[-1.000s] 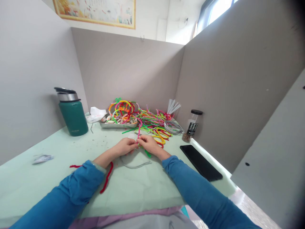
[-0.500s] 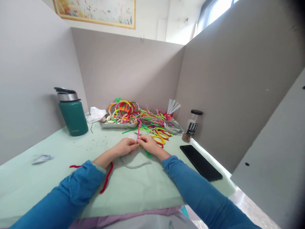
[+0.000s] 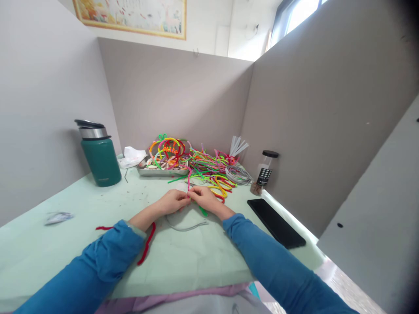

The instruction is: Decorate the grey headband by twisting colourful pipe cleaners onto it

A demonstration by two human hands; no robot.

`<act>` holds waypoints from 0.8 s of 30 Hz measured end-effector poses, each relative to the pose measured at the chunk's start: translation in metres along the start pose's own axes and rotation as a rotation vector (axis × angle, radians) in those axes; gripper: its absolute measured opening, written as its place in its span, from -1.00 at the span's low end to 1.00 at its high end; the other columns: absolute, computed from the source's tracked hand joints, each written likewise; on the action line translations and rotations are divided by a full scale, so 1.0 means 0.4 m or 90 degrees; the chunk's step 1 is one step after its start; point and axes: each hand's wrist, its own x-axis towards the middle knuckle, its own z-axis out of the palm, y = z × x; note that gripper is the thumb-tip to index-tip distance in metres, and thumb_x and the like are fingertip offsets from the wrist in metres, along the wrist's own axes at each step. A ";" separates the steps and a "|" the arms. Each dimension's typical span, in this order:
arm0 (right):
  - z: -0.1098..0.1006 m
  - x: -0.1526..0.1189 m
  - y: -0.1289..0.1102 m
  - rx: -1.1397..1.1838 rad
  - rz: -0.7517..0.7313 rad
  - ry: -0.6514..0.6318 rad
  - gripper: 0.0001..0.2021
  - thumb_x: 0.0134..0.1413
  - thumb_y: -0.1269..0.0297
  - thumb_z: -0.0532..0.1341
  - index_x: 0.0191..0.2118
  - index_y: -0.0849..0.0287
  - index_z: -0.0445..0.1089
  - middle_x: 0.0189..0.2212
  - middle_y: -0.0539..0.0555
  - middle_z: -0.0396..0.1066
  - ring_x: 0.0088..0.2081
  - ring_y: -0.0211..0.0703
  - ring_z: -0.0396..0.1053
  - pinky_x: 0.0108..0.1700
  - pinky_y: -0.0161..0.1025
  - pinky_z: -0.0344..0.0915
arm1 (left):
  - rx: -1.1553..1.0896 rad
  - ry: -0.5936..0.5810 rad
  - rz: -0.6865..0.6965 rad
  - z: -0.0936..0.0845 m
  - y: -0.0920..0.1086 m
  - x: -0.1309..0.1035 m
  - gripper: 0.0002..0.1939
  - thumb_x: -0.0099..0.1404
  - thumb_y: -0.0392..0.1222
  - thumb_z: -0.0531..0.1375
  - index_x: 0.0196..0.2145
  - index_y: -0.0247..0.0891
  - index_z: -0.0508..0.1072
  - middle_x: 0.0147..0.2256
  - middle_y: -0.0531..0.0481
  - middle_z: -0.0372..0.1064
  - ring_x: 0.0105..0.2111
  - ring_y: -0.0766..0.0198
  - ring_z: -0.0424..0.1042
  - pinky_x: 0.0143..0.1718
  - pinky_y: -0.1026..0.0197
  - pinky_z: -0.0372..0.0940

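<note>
Right hand (image 3: 204, 197): fingertips closed in a pinch on thin, fuzzy pink pipe cleaner (image 3: 189, 179).
Left hand (image 3: 172, 202): pinched at same lower end; exact grip hidden.
Pink pipe cleaner: centre of pale green tabletop (image 3: 196, 257), free end pointing far.
Thin curved grey wire (image 3: 187, 229): just near of hands.
Fingertip work: probably twisting or bending; next move likely calls for steady left pinch, small right turn.

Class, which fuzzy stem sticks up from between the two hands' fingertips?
The pink stem, its lower end where the left hand and right hand meet; the heaped stems lie farther back.
</note>
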 end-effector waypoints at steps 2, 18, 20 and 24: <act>0.000 0.000 0.000 -0.001 -0.006 0.002 -0.80 0.01 0.27 0.09 -0.54 0.22 0.31 -0.61 -0.05 0.23 -0.54 -0.34 0.09 -0.51 -0.38 -0.01 | 0.002 -0.004 0.004 0.000 0.000 0.000 -0.57 0.12 0.17 0.01 -0.57 -0.27 0.32 -0.65 0.08 0.25 -0.66 0.40 0.12 -0.62 0.34 -0.03; 0.000 0.000 -0.003 0.003 0.000 0.002 -0.79 0.03 0.26 0.08 -0.53 0.23 0.31 -0.61 -0.06 0.23 -0.54 -0.35 0.10 -0.51 -0.39 0.00 | -0.030 -0.018 -0.015 0.003 -0.027 0.011 -0.56 0.12 0.18 0.00 -0.51 -0.30 0.34 -0.63 0.09 0.24 -0.68 0.43 0.12 -0.68 0.37 -0.03; 0.000 -0.001 -0.002 0.008 0.001 0.002 -0.79 0.03 0.25 0.08 -0.52 0.23 0.31 -0.61 -0.06 0.23 -0.54 -0.35 0.10 -0.51 -0.39 0.00 | -0.041 -0.015 -0.025 0.004 -0.031 0.014 -0.56 0.11 0.17 0.01 -0.50 -0.30 0.34 -0.63 0.09 0.24 -0.69 0.43 0.13 -0.69 0.37 -0.03; 0.002 -0.002 -0.002 0.023 -0.006 0.009 -0.81 0.02 0.25 0.09 -0.51 0.23 0.31 -0.60 -0.06 0.23 -0.53 -0.35 0.12 -0.49 -0.39 0.03 | -0.070 -0.018 -0.049 0.005 -0.032 0.016 -0.56 0.10 0.17 0.02 -0.41 -0.31 0.39 -0.63 0.09 0.25 -0.70 0.42 0.13 -0.70 0.37 -0.01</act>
